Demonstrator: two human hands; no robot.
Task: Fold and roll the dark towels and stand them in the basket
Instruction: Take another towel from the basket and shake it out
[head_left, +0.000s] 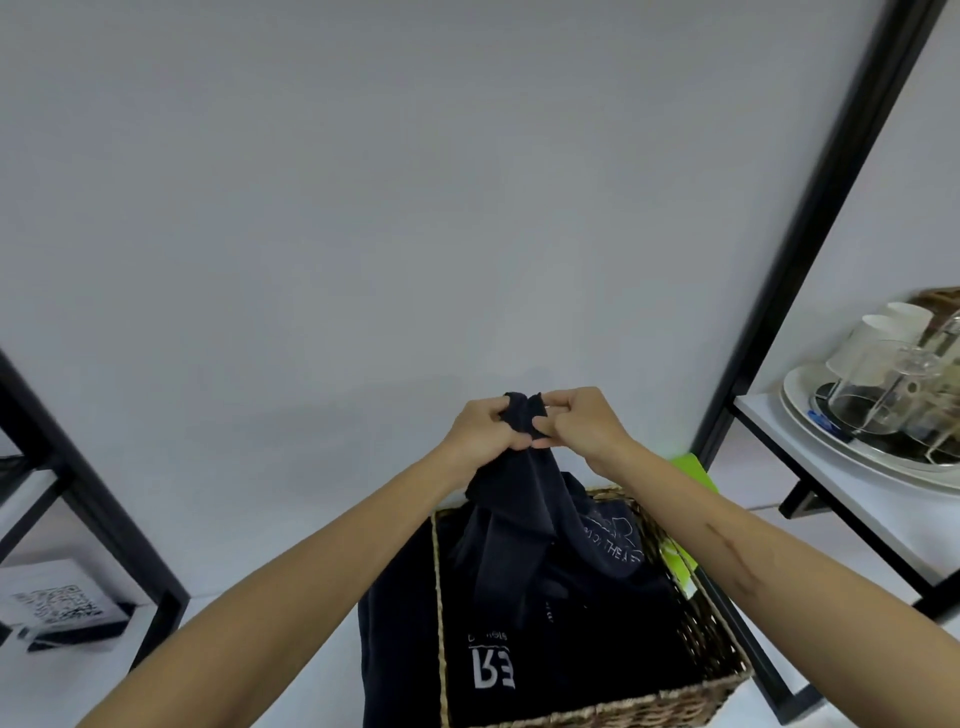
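Left hand (480, 428) and right hand (584, 423) both pinched the top edge of a dark towel (511, 499), hanging limp over the basket (670, 699). Judged soft, light, non-slip; best held at corners.

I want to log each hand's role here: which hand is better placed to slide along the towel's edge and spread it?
Probably the right hand: it only pinches the dark towel, while the left hand grips it in a fist.

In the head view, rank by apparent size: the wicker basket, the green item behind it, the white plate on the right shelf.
1. wicker basket, clearly largest, though nearest the camera.
2. white plate, cut off by the frame edge.
3. green item, mostly hidden, so its true size is unsure.
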